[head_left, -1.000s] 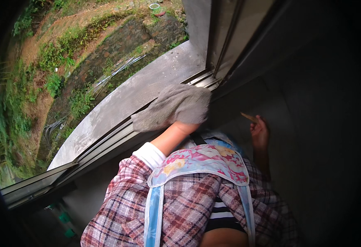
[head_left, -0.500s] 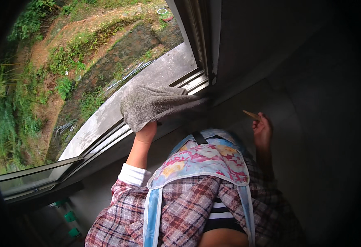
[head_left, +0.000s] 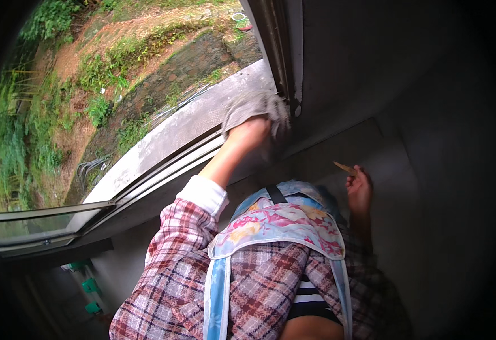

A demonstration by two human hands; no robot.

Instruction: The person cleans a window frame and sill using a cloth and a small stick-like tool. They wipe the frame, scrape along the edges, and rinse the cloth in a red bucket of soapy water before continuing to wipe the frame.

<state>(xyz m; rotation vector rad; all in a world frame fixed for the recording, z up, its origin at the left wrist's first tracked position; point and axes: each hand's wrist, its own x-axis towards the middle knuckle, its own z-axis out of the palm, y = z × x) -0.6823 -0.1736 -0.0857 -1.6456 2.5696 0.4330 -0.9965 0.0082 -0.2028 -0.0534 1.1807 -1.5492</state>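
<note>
since the earlier frame, left hand [head_left: 252, 131] and gray cloth [head_left: 242, 107] have shifted right and far along the window track [head_left: 171, 166], now over its far-right end. step in hand, judged: wiping the track. next move seems to call for working cloth into that corner under light pressure. surroundings, large to small: concrete ledge [head_left: 163, 139] beyond the track; upright frame [head_left: 276, 51] at far right, likely limiting further travel that way; window sash [head_left: 33, 226] at near left; green objects [head_left: 89, 285] lower left, kind unclear. left hand holds bunched cloth, fingers hidden. right hand [head_left: 359, 190], well apart, grips a thin tan stick [head_left: 344, 168].
</note>
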